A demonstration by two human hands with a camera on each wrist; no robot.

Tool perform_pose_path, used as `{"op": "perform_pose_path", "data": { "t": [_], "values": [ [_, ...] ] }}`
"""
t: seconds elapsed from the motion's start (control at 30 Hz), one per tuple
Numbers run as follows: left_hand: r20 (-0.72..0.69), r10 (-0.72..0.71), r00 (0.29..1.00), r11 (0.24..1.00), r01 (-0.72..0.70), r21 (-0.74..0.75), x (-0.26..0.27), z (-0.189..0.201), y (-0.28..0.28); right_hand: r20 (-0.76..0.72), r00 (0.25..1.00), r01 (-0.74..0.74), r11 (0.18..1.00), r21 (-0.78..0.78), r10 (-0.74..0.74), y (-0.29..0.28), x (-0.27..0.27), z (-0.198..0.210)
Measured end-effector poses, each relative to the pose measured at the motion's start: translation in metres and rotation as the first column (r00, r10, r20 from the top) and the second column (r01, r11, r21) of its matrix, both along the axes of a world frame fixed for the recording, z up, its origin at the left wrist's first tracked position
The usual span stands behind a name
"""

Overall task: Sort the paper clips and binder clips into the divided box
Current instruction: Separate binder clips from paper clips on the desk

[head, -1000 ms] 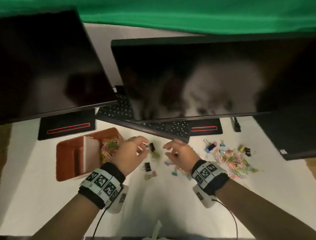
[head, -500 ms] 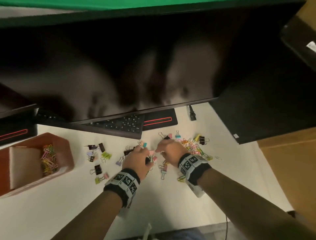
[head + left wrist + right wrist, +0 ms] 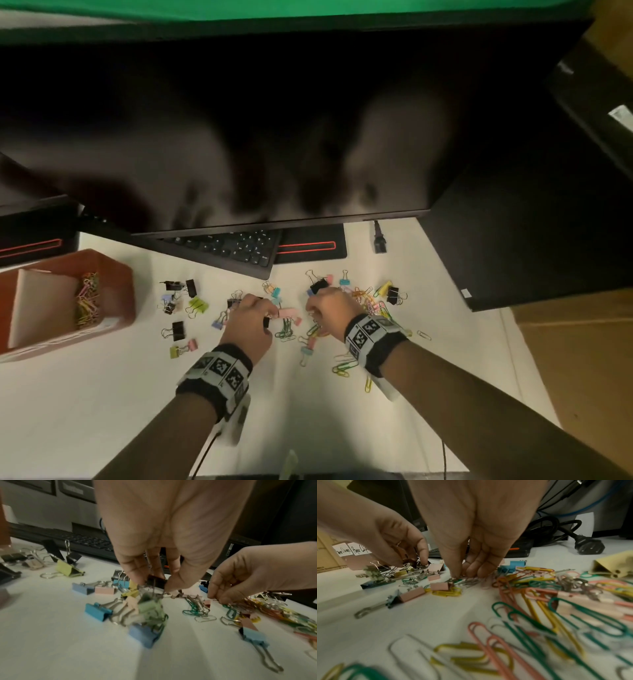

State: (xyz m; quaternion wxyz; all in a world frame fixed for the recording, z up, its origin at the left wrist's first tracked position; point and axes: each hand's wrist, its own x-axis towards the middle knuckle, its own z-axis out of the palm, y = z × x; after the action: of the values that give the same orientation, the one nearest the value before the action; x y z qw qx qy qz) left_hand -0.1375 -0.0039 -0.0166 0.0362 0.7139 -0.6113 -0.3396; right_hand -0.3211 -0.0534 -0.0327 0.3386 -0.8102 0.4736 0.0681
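Looking down, I see the white desk spread smooth and matte under both of my hands, with a dark glossy monitor hanging over a black keyboard. At the far left sits the divided box, a rust-orange rectangular tray with a pale partition; coloured wire paper clips lie in its right compartment. Between the box and my hands, folded-metal binder clips in black, yellow, pink and blue lie scattered with their silver wire handles splayed. A tangled heap of thin looped paper clips, green, yellow, pink and orange, lies under and to the right of my right wrist.

My left hand points fingertips down and pinches a black binder clip between thumb and fingers, just above a blurred cluster of green and blue clips. My right hand has its curled fingertips pressed into the silver and green paper clips at the heap's near edge, seeming to pinch a few; the exact hold is hidden by the fingers.
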Motion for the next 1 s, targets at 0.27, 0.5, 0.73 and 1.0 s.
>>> {"op": "perform_pose_path", "data": {
  "t": [0.27, 0.5, 0.73, 1.0],
  "values": [
    [0.345, -0.206, 0.916, 0.974, 0.227, -0.021, -0.011, 0.013, 0.009, 0.089, 0.991, 0.110, 0.990, -0.093, -0.102, 0.005, -0.025, 0.009],
    [0.305, -0.292, 0.906, 0.956, 0.278, 0.090, -0.017, 0.000, 0.003, -0.035, 0.989, 0.137, 0.973, -0.186, -0.145, 0.015, -0.051, 0.003],
    [0.111, -0.198, 0.974, 0.980, 0.193, 0.059, -0.014, -0.011, 0.000, 0.092, 0.989, 0.122, 0.985, -0.120, -0.112, 0.021, -0.047, 0.001],
    [0.119, -0.217, 0.969, 0.976, 0.213, 0.042, -0.018, -0.016, -0.009, -0.006, 0.999, 0.039, 0.999, -0.027, -0.039, 0.012, -0.044, 0.001]
  ]
}}
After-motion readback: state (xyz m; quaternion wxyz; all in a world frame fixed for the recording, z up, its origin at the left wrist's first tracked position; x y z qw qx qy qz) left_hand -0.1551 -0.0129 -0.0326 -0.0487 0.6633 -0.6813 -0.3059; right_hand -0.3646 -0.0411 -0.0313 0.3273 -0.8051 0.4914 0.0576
